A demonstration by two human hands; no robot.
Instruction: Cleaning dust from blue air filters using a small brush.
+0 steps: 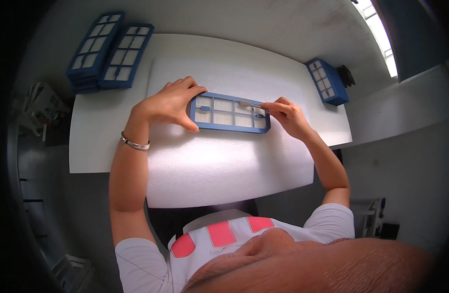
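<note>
A rectangular air filter (224, 116) with a blue frame and white pleated material lies in front of me on a white foam sheet (228, 183). My left hand (173, 103) grips its left end, fingers at the upper corner and thumb at the lower one. Between the fingertips and thumb of my right hand (287, 114) is a slim tool (250, 105) with a flat, pale tip, like a small brush or swab. Its tip is over the filter's upper edge, right of the middle. Whether the tip touches the frame cannot be told.
Blue-framed filters (96, 44) stand in two piles at the table's back left. Another stack of them (326, 82) is at the right, beside a black object (346, 75). The white table (96, 154) extends under the foam sheet and meets a wall behind.
</note>
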